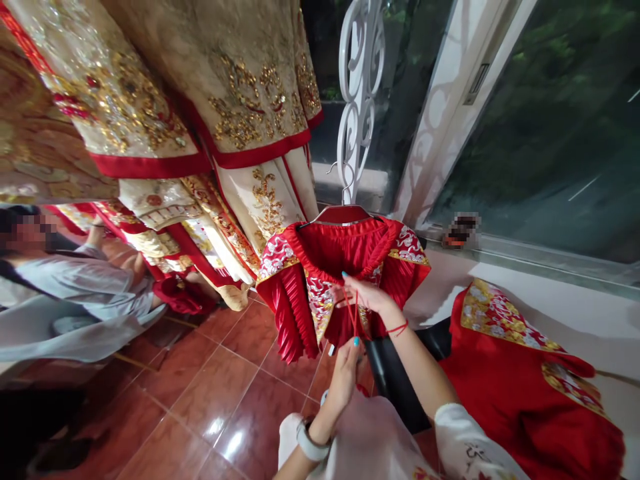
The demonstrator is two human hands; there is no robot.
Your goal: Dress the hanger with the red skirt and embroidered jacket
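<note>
A red pleated skirt-like garment (293,313) with silver and gold embroidered panels hangs in front of me on a hanger (344,213). Its gathered waistband faces up. Thin red cords (353,313) run between my two hands at the garment's front. My left hand (345,373), wearing a watch, pinches the lower part of the cords between thumb and fingers. Higher up, my right hand (367,295), with a red string bracelet at its wrist, has its fingers around the cords close to the waistband. The exact grip of its fingers is partly hidden.
Cream robes (260,87) with gold beading hang at left. Another red embroidered garment (500,373) lies at right beside a black surface (395,373). A person (90,280) sits low at left. A white scrolled metal frame (356,100) stands before the window, above the red tiled floor (220,380).
</note>
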